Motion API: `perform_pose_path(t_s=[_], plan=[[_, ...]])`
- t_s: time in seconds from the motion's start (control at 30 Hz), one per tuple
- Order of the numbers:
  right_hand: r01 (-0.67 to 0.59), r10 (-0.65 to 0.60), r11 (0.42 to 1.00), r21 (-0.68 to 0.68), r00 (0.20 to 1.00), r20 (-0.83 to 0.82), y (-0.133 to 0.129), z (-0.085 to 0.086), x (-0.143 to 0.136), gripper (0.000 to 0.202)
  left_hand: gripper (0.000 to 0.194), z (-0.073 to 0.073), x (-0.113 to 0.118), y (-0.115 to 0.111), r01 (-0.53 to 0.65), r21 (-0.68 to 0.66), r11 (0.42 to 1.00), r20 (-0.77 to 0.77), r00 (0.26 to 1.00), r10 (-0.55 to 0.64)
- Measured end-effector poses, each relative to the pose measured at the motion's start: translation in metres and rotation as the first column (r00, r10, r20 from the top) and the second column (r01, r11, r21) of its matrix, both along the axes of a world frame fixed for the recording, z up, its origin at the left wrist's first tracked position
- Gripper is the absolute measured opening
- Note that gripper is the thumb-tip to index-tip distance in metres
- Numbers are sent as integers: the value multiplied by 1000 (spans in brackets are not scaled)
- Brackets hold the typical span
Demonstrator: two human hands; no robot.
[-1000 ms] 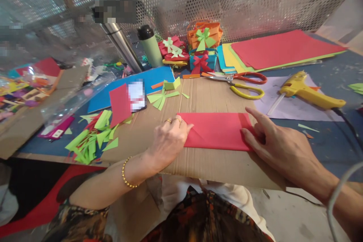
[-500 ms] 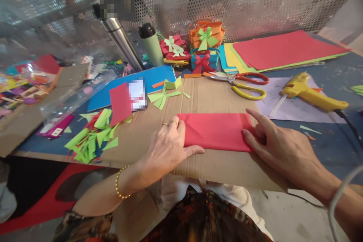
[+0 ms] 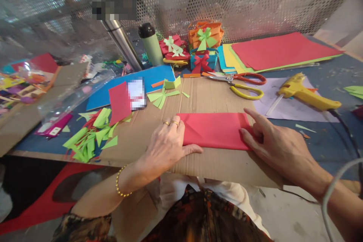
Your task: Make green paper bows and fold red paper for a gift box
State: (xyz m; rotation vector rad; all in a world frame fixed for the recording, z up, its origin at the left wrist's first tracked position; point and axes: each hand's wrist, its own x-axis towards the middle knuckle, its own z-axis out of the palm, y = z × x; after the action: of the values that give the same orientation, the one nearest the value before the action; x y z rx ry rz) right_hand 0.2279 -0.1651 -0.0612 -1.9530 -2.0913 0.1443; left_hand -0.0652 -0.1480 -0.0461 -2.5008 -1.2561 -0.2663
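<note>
A folded piece of red paper [image 3: 214,130] lies lengthwise on a sheet of brown cardboard [image 3: 198,96]. My left hand [image 3: 167,138] grips its left end, with curled fingertips at the edge and the thumb stretched along the near side. At the right end my right hand [image 3: 268,138] holds the paper, its thumb pressed on the near corner and its index finger reaching to the far one. Some of the right fingers are curled out of sight. Beyond the paper lie scissors [image 3: 224,78] with one red and one yellow handle loop.
A yellow glue gun [image 3: 309,92] rests on lilac paper [image 3: 262,104] at right. Coloured sheets [image 3: 286,51] are stacked behind. Small paper gift bags [image 3: 205,36] with bows, a green bottle [image 3: 153,47] and a steel flask [image 3: 123,41] stand at the back. Green paper scraps [image 3: 89,143] lie left.
Both hands stay on the red paper in nearly the same pose. The whole view has shifted slightly.
</note>
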Motion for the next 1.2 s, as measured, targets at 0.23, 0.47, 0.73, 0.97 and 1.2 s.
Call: perform_pose_path(t_s=[0.23, 0.47, 0.73, 0.97, 1.2], plan=[[-18, 18, 1000, 14, 1000, 4, 1, 2, -1, 63, 96, 4, -1, 1, 24, 39, 999, -35, 999, -23], [-27, 25, 999, 35, 999, 42, 2, 0, -2, 60, 88, 12, 3, -3, 9, -42, 999, -177, 984, -17], [-158, 46, 844, 512, 973, 225, -13, 18, -19, 33, 87, 19, 10, -3, -52, -138, 989, -252, 968, 16], [-648, 581, 656, 387, 761, 289, -36, 10, -59, 68, 83, 26, 16, -6, -138, -177, 975, -331, 941, 73], [-590, 548, 757, 279, 807, 220, -58, -11, -46, 71, 88, 23, 13, -6, -118, -158, 980, -318, 946, 63]])
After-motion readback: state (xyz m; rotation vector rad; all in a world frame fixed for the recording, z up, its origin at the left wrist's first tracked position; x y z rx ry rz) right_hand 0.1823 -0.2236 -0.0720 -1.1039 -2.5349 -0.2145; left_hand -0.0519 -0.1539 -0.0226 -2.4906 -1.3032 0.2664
